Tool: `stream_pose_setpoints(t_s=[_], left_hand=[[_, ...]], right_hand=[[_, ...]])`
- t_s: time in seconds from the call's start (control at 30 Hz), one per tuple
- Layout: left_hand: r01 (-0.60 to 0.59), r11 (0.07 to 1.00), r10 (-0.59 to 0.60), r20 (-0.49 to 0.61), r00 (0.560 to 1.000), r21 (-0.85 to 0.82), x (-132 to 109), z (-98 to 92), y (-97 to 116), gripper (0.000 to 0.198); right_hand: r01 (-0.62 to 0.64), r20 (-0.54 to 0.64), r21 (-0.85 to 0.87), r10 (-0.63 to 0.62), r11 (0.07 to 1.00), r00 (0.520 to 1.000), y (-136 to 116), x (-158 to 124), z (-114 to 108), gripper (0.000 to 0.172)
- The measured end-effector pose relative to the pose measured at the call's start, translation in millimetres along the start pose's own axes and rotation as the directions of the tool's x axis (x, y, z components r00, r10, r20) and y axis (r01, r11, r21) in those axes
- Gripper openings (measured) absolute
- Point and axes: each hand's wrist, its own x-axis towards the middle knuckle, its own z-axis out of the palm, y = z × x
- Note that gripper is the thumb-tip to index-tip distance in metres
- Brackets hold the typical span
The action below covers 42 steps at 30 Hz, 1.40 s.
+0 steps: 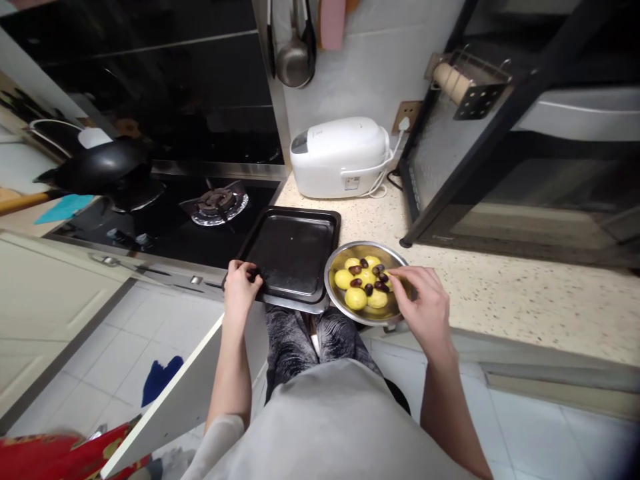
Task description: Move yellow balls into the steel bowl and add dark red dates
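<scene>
Left hand curls at edge of black rectangular tray; right hand pinches over round steel bowl, speckled counter stretching rightward; grips unclear!

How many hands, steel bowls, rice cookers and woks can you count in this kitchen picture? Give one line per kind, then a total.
Hands, left hand and right hand: 2
Steel bowl: 1
Rice cooker: 1
Wok: 1
Total: 5

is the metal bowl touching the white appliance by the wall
Apart: the head view shows a strip of speckled countertop between the metal bowl and the white appliance.
</scene>
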Motion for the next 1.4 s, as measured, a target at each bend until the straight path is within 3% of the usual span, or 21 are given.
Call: stream_pose_setpoints(t_s=[0.13, 0.23, 0.37, 0.5, 0.7, 1.17, 1.4], left_hand=[[-0.112, 0.948, 0.104, -0.044, 0.994, -0.299, -4.1, 0.3, 15.7, 0.018], [-0.182, 0.786, 0.222, -0.006, 0.975, -0.591, -18.7, 3.1, 43.3, 0.023], [-0.157, 0.588, 0.357, 0.081, 0.931, -0.794, -48.8, 11.4, 85.5, 0.021], [-0.096, 0.470, 0.434, 0.134, 0.891, -0.878, -74.5, 19.9, 112.2, 0.021], [-0.061, 0.424, 0.452, 0.153, 0.879, -0.903, -90.2, 27.7, 120.7, 0.021], [-0.060, 0.384, 0.449, 0.129, 0.884, -0.922, -92.1, 25.9, 122.5, 0.020], [-0.092, 0.414, 0.420, 0.100, 0.902, -0.906, -90.1, 27.1, 117.0, 0.015]], right_hand=[[-0.010, -0.038, 0.015, 0.010, 1.000, 0.999, -9.0, -0.5, -1.6, 0.014], [-0.005, -0.023, 0.074, 0.007, 0.997, 1.000, -20.1, -2.7, 2.5, 0.014], [0.012, 0.067, 0.178, -0.025, 0.984, 0.997, -37.3, -6.7, 13.8, 0.013], [-0.003, 0.149, 0.242, -0.034, 0.970, 0.988, -49.6, -10.9, 23.8, 0.011], [-0.088, 0.167, 0.268, 0.043, 0.960, 0.985, -53.8, -15.8, 29.5, 0.009], [-0.171, 0.160, 0.312, 0.126, 0.935, 0.979, -50.7, -6.1, 28.9, 0.008], [-0.184, -0.002, 0.150, 0.187, 0.971, 0.982, -26.1, 21.1, 15.1, 0.014]])
